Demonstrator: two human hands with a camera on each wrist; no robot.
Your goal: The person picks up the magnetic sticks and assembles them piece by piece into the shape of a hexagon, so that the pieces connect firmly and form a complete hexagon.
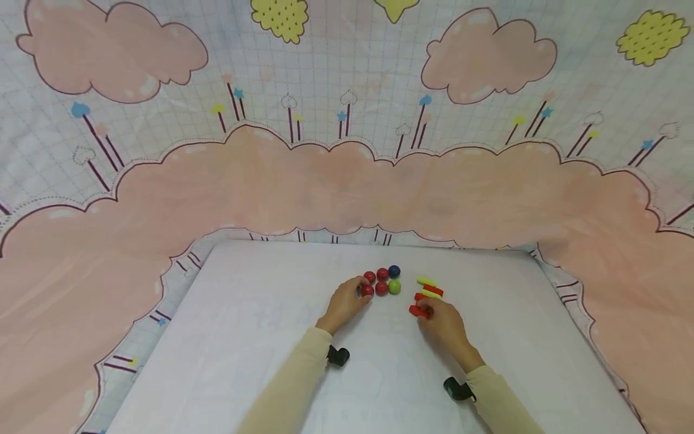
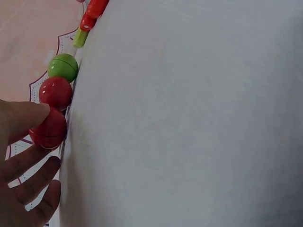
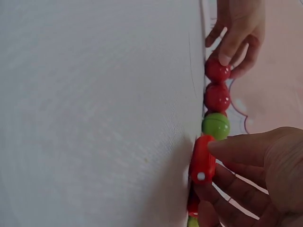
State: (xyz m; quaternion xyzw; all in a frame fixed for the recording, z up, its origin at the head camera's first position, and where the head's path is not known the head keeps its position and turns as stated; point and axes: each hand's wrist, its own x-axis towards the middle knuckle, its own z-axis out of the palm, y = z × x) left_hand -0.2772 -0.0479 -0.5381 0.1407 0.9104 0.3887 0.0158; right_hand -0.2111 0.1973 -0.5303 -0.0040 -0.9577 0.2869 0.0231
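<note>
My left hand (image 1: 346, 302) pinches a red ball (image 2: 49, 130) between thumb and finger, at the near left corner of a group of balls. Beside it are more red balls (image 1: 382, 288), a green ball (image 1: 394, 287) and a dark blue ball (image 1: 394, 271), set in two rows. To the right, my right hand (image 1: 446, 327) holds a red bar-shaped block (image 3: 203, 159) by its sides; a pale hole shows in its end. Beyond that hand lie a yellow-green block (image 1: 426, 281) and another red block (image 1: 433, 290), roughly in a column, partly hidden by the fingers.
The white tabletop (image 1: 244, 337) stretches out around both hands. Behind and beside it hangs a pink cloth (image 1: 347, 187) printed with clouds. A black wrist-worn device (image 1: 338, 357) sits under the left sleeve, another black device (image 1: 458, 389) by the right one.
</note>
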